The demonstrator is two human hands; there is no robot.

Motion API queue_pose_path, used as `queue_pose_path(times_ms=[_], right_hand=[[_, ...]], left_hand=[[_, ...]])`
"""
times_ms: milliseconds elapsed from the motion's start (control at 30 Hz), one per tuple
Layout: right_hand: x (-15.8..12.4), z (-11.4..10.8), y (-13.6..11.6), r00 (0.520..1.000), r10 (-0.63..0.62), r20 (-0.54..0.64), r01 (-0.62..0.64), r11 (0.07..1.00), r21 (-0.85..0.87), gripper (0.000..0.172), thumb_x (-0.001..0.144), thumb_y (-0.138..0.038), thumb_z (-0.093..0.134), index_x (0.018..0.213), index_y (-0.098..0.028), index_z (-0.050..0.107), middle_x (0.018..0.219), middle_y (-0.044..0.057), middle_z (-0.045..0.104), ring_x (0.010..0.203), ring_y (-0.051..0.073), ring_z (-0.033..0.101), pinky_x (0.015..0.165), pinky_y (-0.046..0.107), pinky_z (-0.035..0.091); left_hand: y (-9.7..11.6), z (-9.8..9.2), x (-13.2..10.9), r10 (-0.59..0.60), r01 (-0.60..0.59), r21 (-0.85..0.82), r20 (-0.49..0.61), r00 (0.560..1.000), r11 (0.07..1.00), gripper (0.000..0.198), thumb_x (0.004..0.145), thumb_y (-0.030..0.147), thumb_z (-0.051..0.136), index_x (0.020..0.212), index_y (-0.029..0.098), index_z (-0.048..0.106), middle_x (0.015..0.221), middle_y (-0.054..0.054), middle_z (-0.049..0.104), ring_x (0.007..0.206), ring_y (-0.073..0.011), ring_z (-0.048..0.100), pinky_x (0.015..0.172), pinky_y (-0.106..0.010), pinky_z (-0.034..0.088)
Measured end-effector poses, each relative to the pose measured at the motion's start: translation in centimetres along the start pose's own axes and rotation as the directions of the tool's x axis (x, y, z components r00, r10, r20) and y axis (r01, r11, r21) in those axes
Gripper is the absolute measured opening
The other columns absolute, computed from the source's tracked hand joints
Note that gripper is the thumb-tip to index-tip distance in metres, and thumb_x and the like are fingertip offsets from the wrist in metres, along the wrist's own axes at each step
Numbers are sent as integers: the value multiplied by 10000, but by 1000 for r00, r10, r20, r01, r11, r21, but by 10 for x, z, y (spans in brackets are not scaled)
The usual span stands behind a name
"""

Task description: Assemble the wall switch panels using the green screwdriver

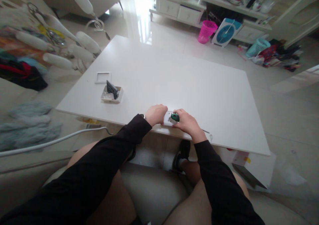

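A white wall socket [166, 122] with dark slots is at the table's near edge, between my two hands. My left hand [156, 114] is closed on its left side. My right hand [186, 121] is closed around a screwdriver, whose green handle [175, 117] pokes out over the socket's face. The thin shaft [205, 131] shows on the other side of this hand, directed to the right. Fingers of the right hand also touch the socket's right side. Part of the socket is covered by the fingers and the handle.
Left on the white table [179, 72] are a small open box [111, 100] holding a dark grey piece and small parts, and a white rectangular frame [103, 77]. A small clear piece [211, 137] lies by the near edge at right. Lamp arms [84, 42] hang beyond the left corner.
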State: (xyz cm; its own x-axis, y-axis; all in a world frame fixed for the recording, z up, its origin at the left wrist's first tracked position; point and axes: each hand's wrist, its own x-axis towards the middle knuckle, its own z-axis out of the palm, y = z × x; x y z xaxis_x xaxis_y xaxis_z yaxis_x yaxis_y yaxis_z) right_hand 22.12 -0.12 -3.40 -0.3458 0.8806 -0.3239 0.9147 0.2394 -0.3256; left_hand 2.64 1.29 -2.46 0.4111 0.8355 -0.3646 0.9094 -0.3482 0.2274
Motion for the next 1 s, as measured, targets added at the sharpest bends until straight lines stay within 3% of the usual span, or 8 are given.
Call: queue_pose_path(times_ms=[200, 300, 400, 600, 867, 1000], right_hand=[[2, -1, 4, 996, -3, -87, 13, 993, 118, 628, 801, -393, 840, 1357, -247, 587, 1390, 106, 629, 1177, 286, 681, 950, 371, 541], [4, -2, 2, 969, 58, -241, -16, 985, 174, 429, 905, -368, 670, 1292, -226, 548, 1286, 119, 648, 1130, 288, 663, 938, 394, 529], [6, -2, 1, 935, 80, -346, -11, 980, 197, 305, 898, -236, 541, 1202, -235, 515, 1193, 110, 653, 1056, 276, 642, 907, 394, 513], [7, -3, 0, 926, 0, -379, 72, 982, 176, 291, 825, -145, 538, 1088, -261, 583, 1152, 86, 659, 1091, 278, 637, 909, 378, 511], [3, -10, -5, 877, -9, -481, 111, 976, 186, 245, 875, -171, 564, 1082, -269, 649, 1114, 72, 698, 1081, 277, 653, 950, 392, 508], [2, -12, -6, 852, -19, -524, 153, 965, 213, 230, 899, -176, 559, 1085, -269, 657, 1141, 77, 710, 1122, 276, 653, 1000, 411, 509]], left_hand=[[1, -4, -4, -6, 5, 18, 13, 1000, 1000, 488, 746, 364, 933, 1136, 155, 729, 1189, -160, 768, 1119, -325, 746, 924, -356, 581], [0, -4, -4, 13, -13, 19, 10, 1000, 1000, 467, 755, 349, 924, 1125, 143, 728, 1200, -164, 769, 1132, -325, 741, 934, -356, 578], [0, -3, -3, 12, -12, 18, 15, 1000, 1000, 471, 751, 355, 925, 1125, 152, 723, 1212, -158, 767, 1142, -317, 736, 938, -346, 575], [5, 9, 3, 51, -53, -42, -43, 998, 998, 509, 784, 414, 893, 1184, 168, 694, 1253, -138, 743, 1160, -304, 727, 966, -340, 563], [18, 19, 8, 94, -103, -127, -70, 993, 987, 568, 861, 378, 824, 1333, 156, 601, 1332, -143, 708, 1214, -308, 716, 994, -356, 561], [15, 19, 10, 110, -125, -210, -86, 990, 970, 705, 802, 374, 868, 1405, 171, 564, 1403, -149, 682, 1268, -301, 693, 1037, -340, 547]])
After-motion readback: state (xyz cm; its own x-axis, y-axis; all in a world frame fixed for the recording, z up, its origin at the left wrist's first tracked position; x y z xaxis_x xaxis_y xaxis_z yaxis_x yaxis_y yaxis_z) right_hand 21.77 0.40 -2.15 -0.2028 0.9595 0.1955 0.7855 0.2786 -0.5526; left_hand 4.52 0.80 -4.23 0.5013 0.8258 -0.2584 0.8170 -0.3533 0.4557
